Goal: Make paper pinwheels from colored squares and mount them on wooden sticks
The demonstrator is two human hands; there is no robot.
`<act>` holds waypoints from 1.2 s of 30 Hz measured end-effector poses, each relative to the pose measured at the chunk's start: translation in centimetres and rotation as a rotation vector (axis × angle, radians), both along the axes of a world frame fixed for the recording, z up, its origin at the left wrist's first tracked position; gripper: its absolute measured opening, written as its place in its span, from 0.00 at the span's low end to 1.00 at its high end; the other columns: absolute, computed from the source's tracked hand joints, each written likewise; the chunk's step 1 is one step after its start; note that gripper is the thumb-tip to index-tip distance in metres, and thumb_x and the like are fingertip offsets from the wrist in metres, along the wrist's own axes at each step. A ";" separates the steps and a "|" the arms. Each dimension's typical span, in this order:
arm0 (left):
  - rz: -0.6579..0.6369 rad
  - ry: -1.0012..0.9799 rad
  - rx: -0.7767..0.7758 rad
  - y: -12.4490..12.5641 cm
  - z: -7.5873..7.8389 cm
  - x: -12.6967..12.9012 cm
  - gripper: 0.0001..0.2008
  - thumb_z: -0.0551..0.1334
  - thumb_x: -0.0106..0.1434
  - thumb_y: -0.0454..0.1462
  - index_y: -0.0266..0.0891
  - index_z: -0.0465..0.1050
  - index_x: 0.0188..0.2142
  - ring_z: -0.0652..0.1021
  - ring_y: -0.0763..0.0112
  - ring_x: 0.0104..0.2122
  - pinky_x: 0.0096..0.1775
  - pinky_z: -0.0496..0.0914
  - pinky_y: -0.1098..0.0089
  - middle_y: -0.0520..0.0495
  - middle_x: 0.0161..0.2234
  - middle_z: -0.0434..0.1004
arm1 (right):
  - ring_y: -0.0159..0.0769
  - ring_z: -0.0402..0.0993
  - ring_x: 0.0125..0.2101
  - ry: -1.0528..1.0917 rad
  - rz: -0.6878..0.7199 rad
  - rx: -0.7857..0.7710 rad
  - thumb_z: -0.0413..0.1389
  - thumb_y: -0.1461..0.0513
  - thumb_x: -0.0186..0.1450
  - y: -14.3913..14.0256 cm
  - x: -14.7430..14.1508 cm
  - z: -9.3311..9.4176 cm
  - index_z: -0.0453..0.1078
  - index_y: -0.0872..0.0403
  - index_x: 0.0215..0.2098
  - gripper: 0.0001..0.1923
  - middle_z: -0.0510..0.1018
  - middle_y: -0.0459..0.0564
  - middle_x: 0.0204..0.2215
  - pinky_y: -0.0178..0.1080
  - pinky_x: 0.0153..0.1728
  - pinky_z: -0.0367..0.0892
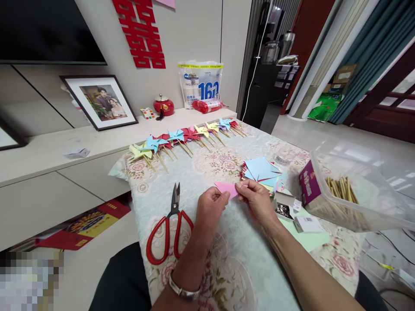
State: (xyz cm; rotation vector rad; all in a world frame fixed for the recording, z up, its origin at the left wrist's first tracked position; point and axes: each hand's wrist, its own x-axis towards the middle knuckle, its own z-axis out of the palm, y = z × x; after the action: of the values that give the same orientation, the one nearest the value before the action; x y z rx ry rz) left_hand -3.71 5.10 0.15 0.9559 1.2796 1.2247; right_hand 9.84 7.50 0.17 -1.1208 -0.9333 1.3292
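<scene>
pink paper (226,188) pinched by both hands: left hand (210,207), right hand (256,199). row of pinwheels (181,139) already finished; paper stack (261,170), sticks (340,190), scissors (170,229) left unused on counter (227,259).

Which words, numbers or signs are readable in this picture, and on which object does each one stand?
"160": large blue digits on the plastic bag against the wall.
"囍": red double-happiness sign on the wall.
Smaller print on that bag: too blurred to read.
Purple box inside the clear container: print unreadable.
Red-and-yellow package on the floor: print unreadable.
</scene>
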 end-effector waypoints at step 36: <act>0.169 -0.154 -0.013 0.2 -0.8 -0.1 0.13 0.70 0.52 0.44 0.37 0.76 0.30 0.71 0.75 0.25 0.29 0.64 0.73 0.53 0.25 0.75 | 0.31 0.61 0.20 -0.241 0.196 0.078 0.65 0.54 0.52 -0.1 -0.4 -0.7 0.66 0.52 0.18 0.15 0.70 0.41 0.15 0.35 0.24 0.55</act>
State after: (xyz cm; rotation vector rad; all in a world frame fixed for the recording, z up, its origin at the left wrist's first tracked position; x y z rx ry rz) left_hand -3.84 5.34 -0.69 0.7405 1.2634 1.3917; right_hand 9.43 7.40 -0.50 -1.1694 -1.2887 1.3194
